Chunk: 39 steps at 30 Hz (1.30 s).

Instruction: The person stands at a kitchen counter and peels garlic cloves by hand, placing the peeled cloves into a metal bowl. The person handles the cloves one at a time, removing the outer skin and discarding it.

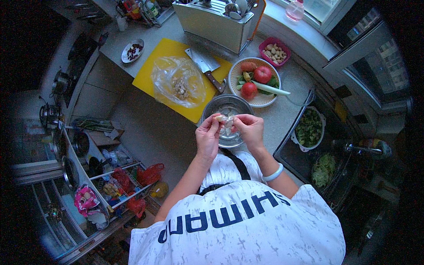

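Observation:
Over a round metal bowl (212,106), my left hand (208,135) pinches a pale piece of food (221,118), perhaps a garlic clove. My right hand (249,129) holds a thin whitish bit at the same spot, fingertips close to the left ones. Pale pieces lie in the bowl beneath. Beyond it, a yellow cutting board (145,74) carries an open clear plastic bag (165,96) with light brown scraps inside, and a cleaver (202,61) with a wooden handle. A white woven basket (233,73) to the right holds tomatoes, a carrot-like root and greens.
A pink bowl of cloves or nuts (274,53) stands behind the basket. A small plate of dried red peppers (132,51) is at the back left, and a steel knife block (212,26) at the back. The sink at right holds a white colander of chopped greens (308,127).

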Motion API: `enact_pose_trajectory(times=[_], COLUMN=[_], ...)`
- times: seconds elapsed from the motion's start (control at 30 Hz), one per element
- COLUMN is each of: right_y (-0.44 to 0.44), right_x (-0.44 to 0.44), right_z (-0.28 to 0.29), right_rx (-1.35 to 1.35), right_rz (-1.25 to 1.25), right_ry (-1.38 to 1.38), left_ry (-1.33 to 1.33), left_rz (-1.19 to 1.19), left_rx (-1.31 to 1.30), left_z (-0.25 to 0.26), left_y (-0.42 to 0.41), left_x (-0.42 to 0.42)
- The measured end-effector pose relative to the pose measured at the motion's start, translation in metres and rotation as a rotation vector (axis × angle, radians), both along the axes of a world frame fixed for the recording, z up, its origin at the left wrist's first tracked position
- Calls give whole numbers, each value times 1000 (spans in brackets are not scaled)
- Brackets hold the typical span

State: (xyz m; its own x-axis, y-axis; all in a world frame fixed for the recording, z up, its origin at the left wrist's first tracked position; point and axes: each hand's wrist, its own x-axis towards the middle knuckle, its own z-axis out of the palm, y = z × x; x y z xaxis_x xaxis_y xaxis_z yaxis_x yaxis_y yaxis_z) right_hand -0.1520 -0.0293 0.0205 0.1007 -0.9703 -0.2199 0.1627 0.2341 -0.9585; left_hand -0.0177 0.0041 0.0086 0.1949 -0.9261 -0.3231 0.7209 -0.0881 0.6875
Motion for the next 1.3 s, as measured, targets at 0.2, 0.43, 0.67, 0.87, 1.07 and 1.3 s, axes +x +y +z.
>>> enact_pose_trajectory(times=[0.2,0.43,0.67,0.87,1.07,1.3], right_y=[-3,-4,-2,-1,0,2], right_x=[1,0,7,10,10,9], right_z=[16,14,-1,-18,-14,-4], right_rx=[-256,-550,-307,-84,-121,-190], right_rz=[47,59,80,43,8,73], right_ry=[145,384,270,-14,10,130], left_ry=[-432,-550,-524,-370,-379,-701], left_rz=[-5,-52,-50,-119,-138,-130], left_rx=[-36,-88,-170,-111,-89,-214], left_z=[2,10,5,19,15,14], left_y=[-2,-2,-3,-3,-4,-1], left_x=[-1,-2,-3,-5,-5,-6])
